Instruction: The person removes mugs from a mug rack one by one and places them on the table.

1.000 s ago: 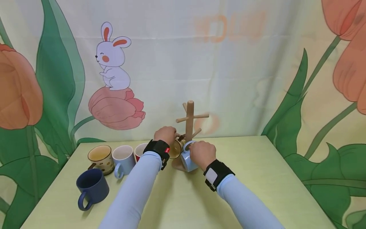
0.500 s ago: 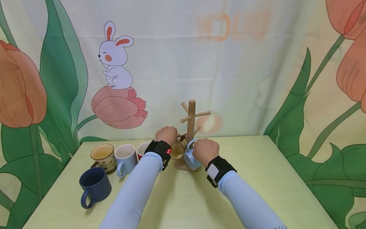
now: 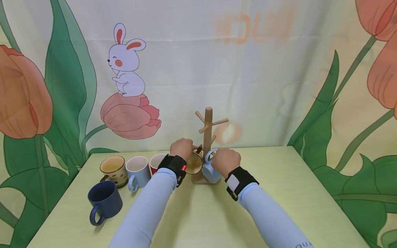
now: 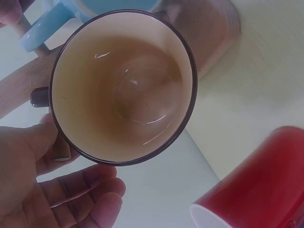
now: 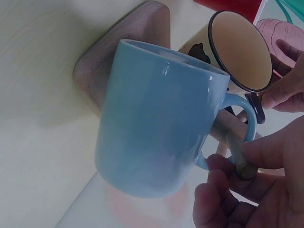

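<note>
At the wooden mug tree [image 3: 208,137], my left hand [image 3: 182,149] pinches near the dark handle of a cream mug [image 4: 118,90], its other fingers loosely bent. That mug lies tilted, its brown-rimmed mouth facing me, and a peg end [image 4: 61,148] shows between thumb and fingers. To the right, my right hand [image 3: 227,161] holds the handle of a light blue mug [image 5: 156,118] between thumb and fingers. A lower peg [image 5: 244,168] passes through this handle, its tip between thumb and forefinger. The blue mug hangs tilted beside the post, over the wooden base [image 3: 201,178].
On the table's left stand a spotted cream mug [image 3: 115,174], another light blue mug [image 3: 138,171], a red mug [image 4: 251,180] partly behind the left arm, and a navy mug [image 3: 105,199] nearer me. Upper pegs [image 3: 220,121] carry no mugs. A printed cloth [image 3: 263,86] hangs behind.
Both mugs have shifted slightly right, and the light blue one sits a little higher. The mug tree has turned slightly. Both hands stay at the handles. The head view has moved a little.
</note>
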`<state>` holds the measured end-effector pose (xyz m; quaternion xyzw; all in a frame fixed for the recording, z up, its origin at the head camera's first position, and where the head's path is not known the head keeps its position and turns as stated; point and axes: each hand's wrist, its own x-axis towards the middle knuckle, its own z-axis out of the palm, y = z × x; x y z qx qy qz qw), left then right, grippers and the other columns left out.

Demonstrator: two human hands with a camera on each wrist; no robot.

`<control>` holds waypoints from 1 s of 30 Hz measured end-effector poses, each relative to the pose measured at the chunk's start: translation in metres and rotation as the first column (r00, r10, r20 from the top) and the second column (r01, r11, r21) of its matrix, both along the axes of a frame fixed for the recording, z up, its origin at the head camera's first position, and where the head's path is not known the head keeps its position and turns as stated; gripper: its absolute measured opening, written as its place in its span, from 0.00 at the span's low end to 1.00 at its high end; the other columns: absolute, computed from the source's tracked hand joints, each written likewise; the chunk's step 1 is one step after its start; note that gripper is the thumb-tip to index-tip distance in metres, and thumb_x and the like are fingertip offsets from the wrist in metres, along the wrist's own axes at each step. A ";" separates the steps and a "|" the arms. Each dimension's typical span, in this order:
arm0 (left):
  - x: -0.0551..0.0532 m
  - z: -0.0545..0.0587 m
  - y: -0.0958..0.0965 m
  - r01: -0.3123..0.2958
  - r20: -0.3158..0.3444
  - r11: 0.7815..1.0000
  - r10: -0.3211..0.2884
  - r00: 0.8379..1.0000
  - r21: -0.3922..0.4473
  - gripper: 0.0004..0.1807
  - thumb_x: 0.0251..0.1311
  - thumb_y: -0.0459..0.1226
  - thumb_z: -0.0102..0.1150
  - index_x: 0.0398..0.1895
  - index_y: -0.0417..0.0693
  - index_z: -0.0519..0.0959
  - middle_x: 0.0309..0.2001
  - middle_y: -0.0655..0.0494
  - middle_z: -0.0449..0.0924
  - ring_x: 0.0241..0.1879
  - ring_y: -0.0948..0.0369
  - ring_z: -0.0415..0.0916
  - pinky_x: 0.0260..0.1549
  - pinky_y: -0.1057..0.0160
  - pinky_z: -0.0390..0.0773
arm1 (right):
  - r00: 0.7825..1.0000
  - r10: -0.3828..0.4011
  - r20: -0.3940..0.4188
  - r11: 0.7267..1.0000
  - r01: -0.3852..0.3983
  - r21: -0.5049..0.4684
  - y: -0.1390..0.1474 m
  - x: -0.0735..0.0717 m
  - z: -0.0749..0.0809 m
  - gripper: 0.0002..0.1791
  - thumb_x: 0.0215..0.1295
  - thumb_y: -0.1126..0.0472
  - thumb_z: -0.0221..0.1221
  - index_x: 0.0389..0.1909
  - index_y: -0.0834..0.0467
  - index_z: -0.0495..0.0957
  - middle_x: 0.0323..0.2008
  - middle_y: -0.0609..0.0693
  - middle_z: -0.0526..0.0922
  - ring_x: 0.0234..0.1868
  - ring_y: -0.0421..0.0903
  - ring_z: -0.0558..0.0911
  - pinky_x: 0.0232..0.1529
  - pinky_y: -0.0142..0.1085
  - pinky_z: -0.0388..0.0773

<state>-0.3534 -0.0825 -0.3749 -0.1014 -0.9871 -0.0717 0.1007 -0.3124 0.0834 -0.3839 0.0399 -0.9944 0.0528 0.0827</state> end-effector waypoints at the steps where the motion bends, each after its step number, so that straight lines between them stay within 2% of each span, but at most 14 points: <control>1: 0.001 0.001 0.000 0.001 0.001 1.000 -0.001 1.000 0.000 0.18 0.68 0.48 0.57 0.39 0.43 0.87 0.34 0.46 0.86 0.36 0.49 0.84 0.34 0.49 0.83 | 1.000 0.000 0.003 1.000 0.000 -0.003 0.000 0.000 0.000 0.23 0.68 0.53 0.55 0.12 0.53 0.72 0.13 0.49 0.72 0.17 0.47 0.76 0.16 0.44 0.72; 10: 0.007 0.001 -0.001 0.007 -0.015 1.000 -0.006 1.000 0.013 0.18 0.68 0.48 0.57 0.35 0.43 0.86 0.34 0.46 0.86 0.36 0.49 0.84 0.34 0.49 0.83 | 0.999 0.015 0.041 1.000 -0.015 -0.003 0.005 -0.002 0.001 0.19 0.72 0.51 0.54 0.20 0.53 0.79 0.16 0.49 0.74 0.20 0.48 0.78 0.20 0.45 0.74; 18: 0.009 -0.002 0.000 -0.002 0.011 1.000 0.002 1.000 -0.011 0.16 0.70 0.47 0.56 0.40 0.44 0.85 0.34 0.47 0.85 0.36 0.51 0.83 0.34 0.50 0.83 | 0.999 0.004 0.039 1.000 -0.003 -0.025 0.008 -0.003 0.004 0.24 0.73 0.47 0.53 0.18 0.54 0.77 0.13 0.49 0.71 0.17 0.48 0.76 0.20 0.44 0.74; 23: 0.011 -0.004 -0.001 0.009 -0.017 1.000 -0.010 1.000 -0.017 0.18 0.70 0.48 0.55 0.39 0.44 0.86 0.34 0.47 0.85 0.35 0.50 0.83 0.33 0.50 0.83 | 0.999 0.014 0.041 1.000 -0.012 -0.028 0.011 -0.004 0.005 0.21 0.74 0.47 0.53 0.24 0.55 0.80 0.14 0.49 0.71 0.19 0.48 0.78 0.22 0.45 0.75; 30: 0.015 -0.006 0.000 0.026 -0.061 0.999 -0.028 0.998 -0.034 0.18 0.69 0.48 0.56 0.36 0.43 0.87 0.30 0.48 0.85 0.31 0.52 0.83 0.30 0.52 0.83 | 0.998 0.042 0.042 0.998 -0.041 -0.047 0.016 -0.006 0.007 0.20 0.74 0.47 0.53 0.30 0.56 0.81 0.18 0.51 0.75 0.26 0.51 0.82 0.26 0.48 0.76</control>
